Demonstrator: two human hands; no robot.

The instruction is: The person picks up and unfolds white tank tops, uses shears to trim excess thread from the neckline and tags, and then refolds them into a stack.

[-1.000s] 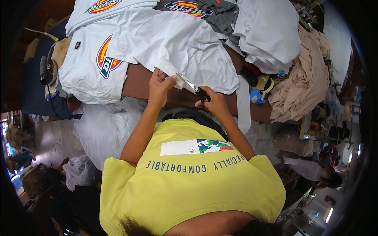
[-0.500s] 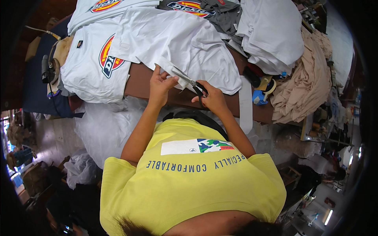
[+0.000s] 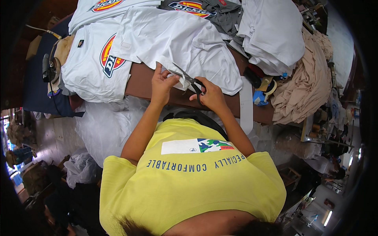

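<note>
My right hand [image 3: 213, 96] grips a pair of black-handled scissors [image 3: 191, 80], fingers closed at the loops. The blades point up and left across the edge of a white garment [image 3: 183, 39]. Closed on that same edge is my left hand [image 3: 162, 85], its thumb and fingers pinching the fabric beside the blades. How far apart the blades are is hard to make out. Most of the garment lies spread over a brown-topped table [image 3: 139, 80].
A white T-shirt [image 3: 90, 65] with a printed emblem lies at left, near an iron [image 3: 48, 69]. Folded white cloth [image 3: 271, 35], a grey shirt [image 3: 224, 15] and a beige fabric pile [image 3: 303, 82] are at right. A tape roll [image 3: 271, 89] sits by the table edge.
My hands and the scissors have shifted only slightly. The blades now lie closer against the garment's edge, and the scissor handles have tilted a little.
</note>
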